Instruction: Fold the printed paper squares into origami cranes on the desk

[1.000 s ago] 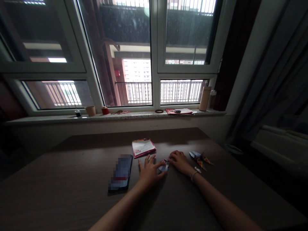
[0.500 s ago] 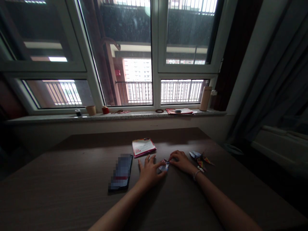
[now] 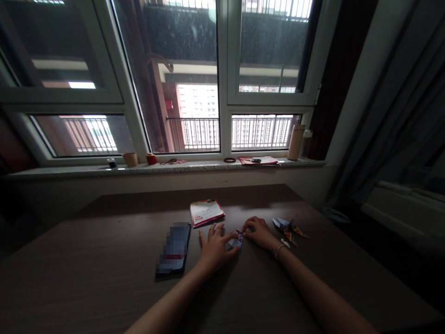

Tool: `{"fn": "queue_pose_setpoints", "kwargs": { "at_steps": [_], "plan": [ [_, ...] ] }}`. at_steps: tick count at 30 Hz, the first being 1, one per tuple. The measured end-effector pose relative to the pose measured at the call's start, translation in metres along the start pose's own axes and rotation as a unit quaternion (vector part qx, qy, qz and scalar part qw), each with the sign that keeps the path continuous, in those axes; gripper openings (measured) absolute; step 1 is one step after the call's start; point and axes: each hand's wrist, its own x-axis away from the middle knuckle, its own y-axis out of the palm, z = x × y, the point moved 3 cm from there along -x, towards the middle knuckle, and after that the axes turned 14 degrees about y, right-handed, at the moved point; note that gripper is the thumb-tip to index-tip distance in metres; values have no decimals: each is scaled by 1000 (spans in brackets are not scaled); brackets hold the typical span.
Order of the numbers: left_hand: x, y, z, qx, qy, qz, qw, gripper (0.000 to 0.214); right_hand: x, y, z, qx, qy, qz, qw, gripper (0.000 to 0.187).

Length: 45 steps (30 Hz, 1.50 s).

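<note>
A small piece of folded paper, printed in pale blue and reddish tones, lies on the table between my hands. My left hand rests at its left side with fingers spread, the index finger and thumb touching the paper. From the right, my right hand is closed, its thumb and index finger pinched at the paper's upper right edge. Just beyond the right wrist sit folded paper pieces with pointed ends. A stack of square printed sheets is behind the left hand.
A phone with a blurred screen lies left of my left hand on the brown table. Along the windowsill stand a paper cup, a red spool and a tan bottle, with more papers beside it.
Both hands keep nearly the same position at the folded paper. The paper's visible face looks slightly turned, and the whole view has shifted a little.
</note>
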Motion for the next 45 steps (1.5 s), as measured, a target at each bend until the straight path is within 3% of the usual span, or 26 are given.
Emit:
{"fn": "queue_pose_setpoints", "kwargs": {
  "at_steps": [19,29,45],
  "plan": [
    [3,3,2,-17,6,8,1000,39,19,-3,-6,71,-79,1,994,21],
    [-4,-3,-8,-11,-12,3,1000,35,15,10,-15,83,-101,81,988,17],
    [-3,-5,-5,-6,-23,-8,1000,38,22,4,-17,89,-87,42,991,22]
  ]
}}
